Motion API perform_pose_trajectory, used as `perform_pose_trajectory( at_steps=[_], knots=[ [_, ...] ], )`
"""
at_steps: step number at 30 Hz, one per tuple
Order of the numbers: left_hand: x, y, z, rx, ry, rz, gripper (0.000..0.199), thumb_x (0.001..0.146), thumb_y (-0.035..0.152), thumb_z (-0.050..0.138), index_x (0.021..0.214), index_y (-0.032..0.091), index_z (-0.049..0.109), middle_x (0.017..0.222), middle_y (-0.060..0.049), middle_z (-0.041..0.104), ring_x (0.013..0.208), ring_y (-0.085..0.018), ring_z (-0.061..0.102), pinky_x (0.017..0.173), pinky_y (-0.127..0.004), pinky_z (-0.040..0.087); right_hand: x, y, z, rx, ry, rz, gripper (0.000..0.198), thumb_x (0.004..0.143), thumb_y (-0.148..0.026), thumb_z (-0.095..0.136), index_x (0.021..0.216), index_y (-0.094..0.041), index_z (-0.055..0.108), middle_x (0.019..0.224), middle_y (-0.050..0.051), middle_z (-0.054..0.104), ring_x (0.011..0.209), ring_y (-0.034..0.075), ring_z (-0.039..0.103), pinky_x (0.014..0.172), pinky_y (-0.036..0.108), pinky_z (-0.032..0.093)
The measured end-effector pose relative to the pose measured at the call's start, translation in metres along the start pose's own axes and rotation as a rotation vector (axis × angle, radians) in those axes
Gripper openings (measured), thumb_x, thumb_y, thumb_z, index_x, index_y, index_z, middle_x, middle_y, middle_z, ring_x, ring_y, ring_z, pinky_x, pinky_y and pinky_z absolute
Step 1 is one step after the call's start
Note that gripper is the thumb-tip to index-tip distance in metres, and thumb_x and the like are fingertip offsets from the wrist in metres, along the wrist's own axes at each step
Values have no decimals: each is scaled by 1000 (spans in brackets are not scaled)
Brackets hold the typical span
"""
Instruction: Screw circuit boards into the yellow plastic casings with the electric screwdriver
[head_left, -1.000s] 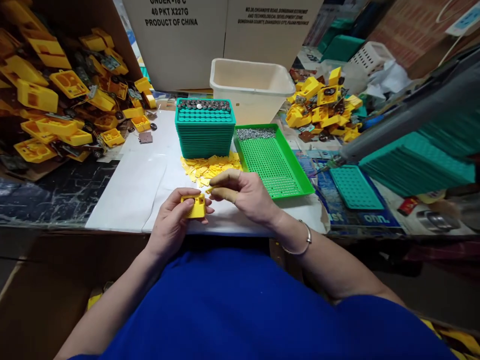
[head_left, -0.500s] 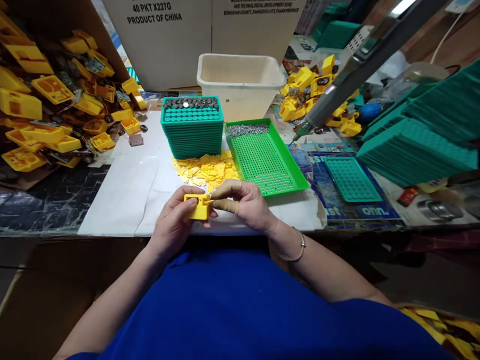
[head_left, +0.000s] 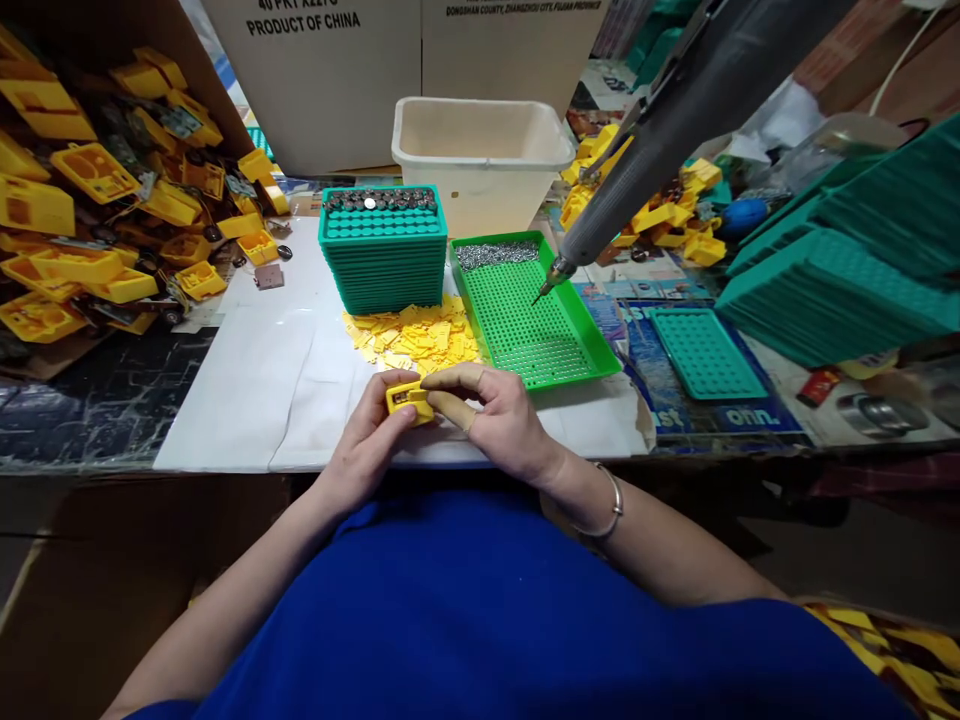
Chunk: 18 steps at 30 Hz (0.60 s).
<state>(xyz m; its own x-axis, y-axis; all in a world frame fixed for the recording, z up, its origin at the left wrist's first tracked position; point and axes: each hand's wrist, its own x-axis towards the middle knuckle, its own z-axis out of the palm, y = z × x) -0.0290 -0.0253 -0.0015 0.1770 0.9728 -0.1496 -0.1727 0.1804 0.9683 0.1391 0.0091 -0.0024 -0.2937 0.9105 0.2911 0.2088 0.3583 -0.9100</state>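
The left hand holds a yellow case, the right hand (angled inward) touching its edge, grip unclear.

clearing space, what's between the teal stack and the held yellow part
The head view shows loose yellow pieces between the teal stack and the yellow part.

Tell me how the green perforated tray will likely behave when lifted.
The green perforated tray looks like thin moulded plastic with raised walls, so it is probably light and fairly stiff. The silvery parts heaped at its far end likely make that end heavier, and may slide if tilted.
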Motion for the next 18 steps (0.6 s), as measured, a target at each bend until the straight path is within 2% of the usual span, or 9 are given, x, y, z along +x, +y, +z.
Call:
perform_pose_trajectory(
  at_steps=[3,6,8,10,13,15,16,17,18],
  knots=[
    [-2,1,3,234,-25,134,26,90,26,60,115,22,56,113,-5,63,107,-20,57,95,-30,44,2,-5,-2,47,-93,103,9,81,-22,68,87,-19,64,82,0,71,72,11,66,69,24,52],
    [-2,3,3,404,-76,202,24,90,20,56,115,21,56,111,-6,63,105,-21,57,95,-32,43,8,-9,-10,-59,-186,156,23,78,-21,71,98,-18,60,69,-5,64,64,9,60,64,22,46],
    [-4,5,1,456,-105,225,25,89,17,55,114,21,56,111,-7,63,103,-21,57,93,-32,43,13,-12,-15,-167,-269,174,26,79,-22,72,102,-18,61,59,-8,56,57,8,54,60,21,40],
    [-5,6,-1,470,-131,244,25,89,16,55,113,21,58,111,-7,63,101,-21,58,92,-32,44,17,-15,-16,-271,-345,177,21,80,-25,73,97,-17,64,54,-9,50,52,7,48,57,21,34],
    [-5,7,-3,450,-160,276,26,88,15,57,113,22,59,108,-6,64,100,-21,58,91,-32,45,16,-19,-12,-401,-343,154,21,81,-34,73,89,-16,66,53,-8,50,50,7,43,55,22,31],
    [-4,7,-3,407,-163,277,25,87,16,59,112,22,60,107,-6,64,101,-21,59,92,-31,45,9,-22,-14,-475,-301,58,23,83,-39,70,90,-17,67,55,-5,54,50,8,46,55,24,33],
    [-4,7,-2,367,-167,247,24,88,18,61,111,22,61,107,-6,64,101,-20,60,91,-31,46,5,-24,-19,-507,-246,-49,23,84,-40,69,92,-18,68,59,-3,59,53,10,50,57,25,37],
    [-3,7,-1,303,-167,193,22,88,21,62,111,22,61,106,-6,65,99,-20,61,90,-31,47,1,-25,-27,-539,-141,-191,21,84,-39,69,95,-21,69,65,-1,64,59,13,56,61,27,41],
    [-1,7,1,217,-160,124,22,88,24,63,110,22,61,106,-6,66,97,-20,63,89,-32,49,-3,-26,-38,-577,43,-357,22,83,-37,70,101,-24,69,77,1,69,71,16,62,69,29,46]
  ],
)
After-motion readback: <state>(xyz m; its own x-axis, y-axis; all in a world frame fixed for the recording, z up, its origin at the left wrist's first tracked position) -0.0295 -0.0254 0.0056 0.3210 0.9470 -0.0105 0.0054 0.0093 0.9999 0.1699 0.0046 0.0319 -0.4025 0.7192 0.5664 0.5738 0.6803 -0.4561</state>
